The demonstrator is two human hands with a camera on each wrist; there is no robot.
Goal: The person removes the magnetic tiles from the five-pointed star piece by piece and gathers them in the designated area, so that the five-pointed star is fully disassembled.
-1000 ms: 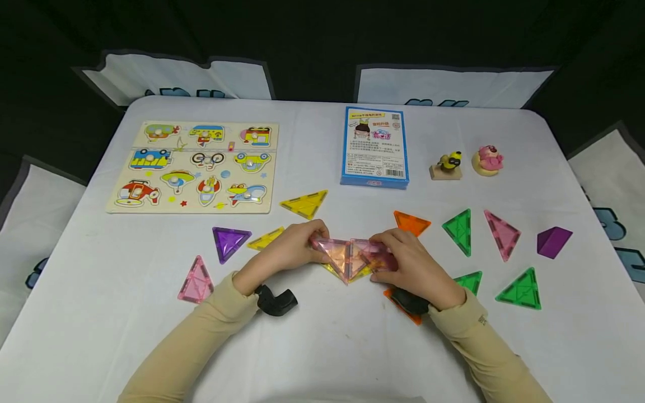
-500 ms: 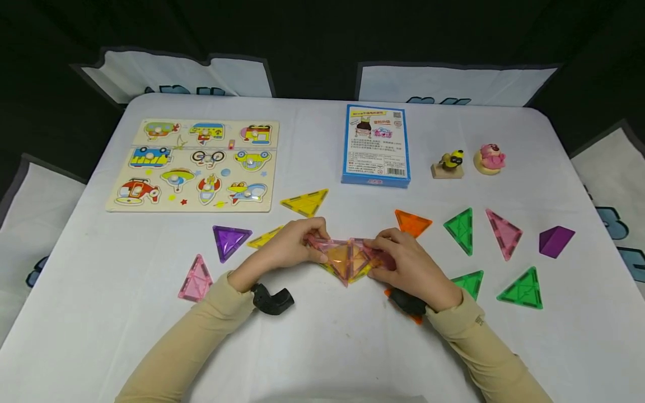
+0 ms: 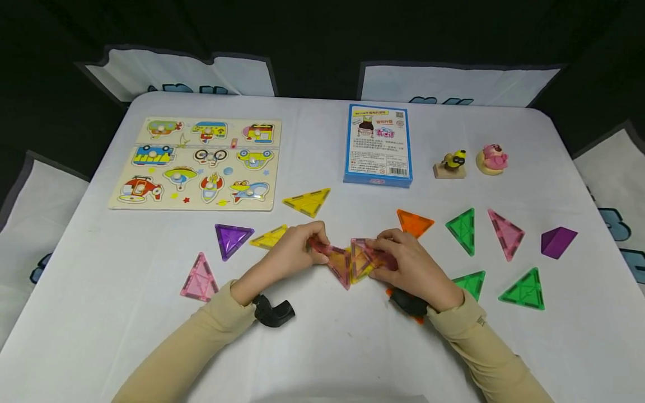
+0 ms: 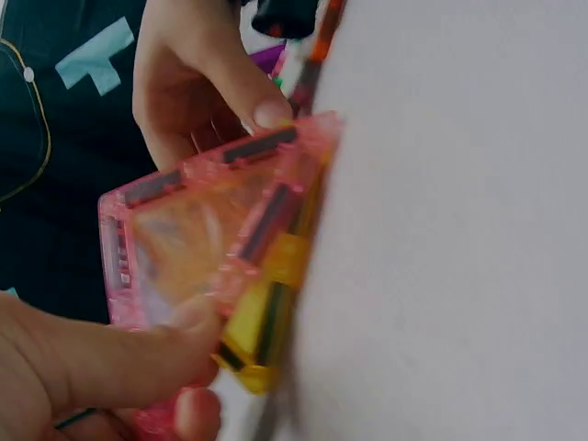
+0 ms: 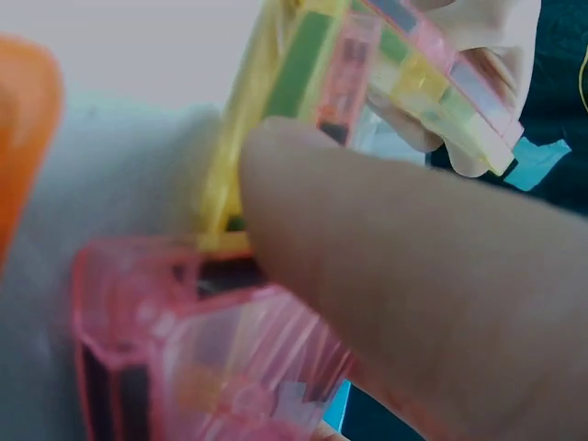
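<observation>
My left hand (image 3: 294, 249) pinches a pink see-through triangular magnetic tile (image 3: 340, 264) between thumb and fingers, its lower tip pointing toward me. Close beside it, my right hand (image 3: 415, 268) grips a second pink triangular tile (image 3: 359, 254), with more pink plastic under its fingers. A narrow gap shows between the two pink tiles. Low among them is a yellow tile (image 3: 361, 275), partly covered; its magnet-lined edge shows in the left wrist view as a yellow strip (image 4: 257, 326). Up close in the right wrist view, the right thumb (image 5: 386, 248) presses against yellow and pink edges.
Loose triangular tiles lie around: purple (image 3: 233, 240), pink (image 3: 200, 280), yellow (image 3: 308, 201), orange (image 3: 415, 223) and several green (image 3: 525, 291). A purple prism (image 3: 558, 242) stands right. Farther back are a wooden puzzle board (image 3: 196, 162), a blue box (image 3: 378, 145) and two small figurines (image 3: 453, 162).
The left hand's pink tile has tilted and come away from the right hand's tile, along which it stood edge to edge before. The right hand has stayed nearly still.
</observation>
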